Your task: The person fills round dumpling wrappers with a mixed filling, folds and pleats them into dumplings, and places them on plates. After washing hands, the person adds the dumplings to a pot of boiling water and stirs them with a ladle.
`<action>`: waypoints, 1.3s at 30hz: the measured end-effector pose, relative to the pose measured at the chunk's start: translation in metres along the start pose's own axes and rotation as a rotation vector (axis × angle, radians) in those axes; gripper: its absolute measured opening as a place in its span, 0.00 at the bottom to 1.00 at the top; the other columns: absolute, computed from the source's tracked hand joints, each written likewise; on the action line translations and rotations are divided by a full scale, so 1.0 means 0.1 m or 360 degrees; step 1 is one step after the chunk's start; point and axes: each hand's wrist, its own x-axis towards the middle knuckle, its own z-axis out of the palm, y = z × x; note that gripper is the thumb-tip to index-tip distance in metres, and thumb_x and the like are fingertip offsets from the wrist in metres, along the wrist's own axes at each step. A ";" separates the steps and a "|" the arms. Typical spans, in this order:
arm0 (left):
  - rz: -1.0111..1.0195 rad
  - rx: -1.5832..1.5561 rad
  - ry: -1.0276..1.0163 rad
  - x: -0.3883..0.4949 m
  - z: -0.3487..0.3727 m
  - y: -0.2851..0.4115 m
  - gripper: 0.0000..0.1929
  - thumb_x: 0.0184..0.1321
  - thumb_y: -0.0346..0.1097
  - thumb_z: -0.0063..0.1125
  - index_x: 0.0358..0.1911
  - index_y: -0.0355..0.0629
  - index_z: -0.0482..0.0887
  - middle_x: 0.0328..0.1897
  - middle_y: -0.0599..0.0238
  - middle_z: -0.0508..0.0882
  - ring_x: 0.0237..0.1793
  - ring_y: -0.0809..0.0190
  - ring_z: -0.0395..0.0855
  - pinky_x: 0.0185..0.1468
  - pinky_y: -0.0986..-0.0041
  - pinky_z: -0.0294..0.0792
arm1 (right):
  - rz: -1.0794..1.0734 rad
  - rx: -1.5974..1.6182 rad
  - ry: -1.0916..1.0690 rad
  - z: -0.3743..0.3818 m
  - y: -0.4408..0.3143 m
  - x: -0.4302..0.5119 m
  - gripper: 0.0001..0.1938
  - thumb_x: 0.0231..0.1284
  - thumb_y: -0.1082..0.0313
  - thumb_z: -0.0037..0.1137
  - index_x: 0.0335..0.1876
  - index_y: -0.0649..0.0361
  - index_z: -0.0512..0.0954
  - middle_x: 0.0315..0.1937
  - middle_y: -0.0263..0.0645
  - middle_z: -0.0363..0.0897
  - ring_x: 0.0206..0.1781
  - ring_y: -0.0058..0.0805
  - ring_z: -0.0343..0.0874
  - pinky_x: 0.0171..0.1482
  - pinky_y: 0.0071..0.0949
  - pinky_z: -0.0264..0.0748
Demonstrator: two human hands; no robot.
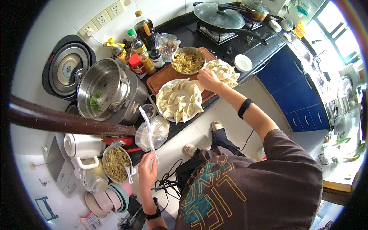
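Observation:
The twisted neck of a clear plastic bag is pinched in my left hand. A pale rounded mass, perhaps dough, sits inside the bag at the counter's edge. My right hand is over a wooden cutting board, at a pale round dumpling wrapper; its fingertips are partly hidden, so I cannot tell whether they grip it. On one side is a white plate of folded dumplings. A second dumpling plate lies past my right hand. Behind stands a metal bowl of chopped filling with a utensil in it.
A lidded wok and a pot are on the stove. Seasoning bottles crowd the wall beside a steel steamer. A small white bowl is near the counter edge. Another filling bowl holds a white spoon.

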 end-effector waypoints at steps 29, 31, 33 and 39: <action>0.0159 -0.0209 0.0035 1.68 0.95 2.01 0.08 0.58 0.23 0.56 0.41 0.32 0.80 0.37 0.60 0.83 0.39 0.61 0.83 0.43 0.72 0.75 | 0.0447 0.3017 -0.0547 -0.65 0.45 -0.40 0.07 0.64 0.64 0.51 0.35 0.60 0.74 0.32 0.29 0.76 0.36 0.14 0.74 0.41 0.18 0.73; 0.0090 -0.0321 0.0110 1.90 1.23 1.82 0.08 0.60 0.24 0.56 0.42 0.32 0.79 0.39 0.58 0.82 0.40 0.64 0.83 0.46 0.75 0.76 | 0.0355 0.3161 -0.0683 -0.80 0.45 -0.50 0.05 0.62 0.66 0.50 0.35 0.58 0.73 0.31 0.28 0.74 0.36 0.14 0.72 0.43 0.18 0.71; 0.0085 -0.0426 0.0141 2.02 1.47 1.74 0.09 0.60 0.24 0.57 0.44 0.32 0.78 0.41 0.59 0.82 0.41 0.65 0.83 0.47 0.75 0.77 | 0.0133 0.3214 -0.0647 -0.90 0.47 -0.58 0.05 0.64 0.67 0.52 0.38 0.60 0.73 0.32 0.28 0.74 0.35 0.15 0.72 0.43 0.19 0.74; -0.0162 -0.0703 0.0285 2.01 1.87 1.66 0.07 0.59 0.23 0.60 0.40 0.34 0.78 0.42 0.63 0.82 0.43 0.68 0.83 0.46 0.78 0.75 | 0.0027 0.3297 -0.0777 -0.90 0.61 -0.65 0.06 0.63 0.71 0.58 0.40 0.62 0.74 0.36 0.30 0.78 0.41 0.14 0.76 0.45 0.17 0.74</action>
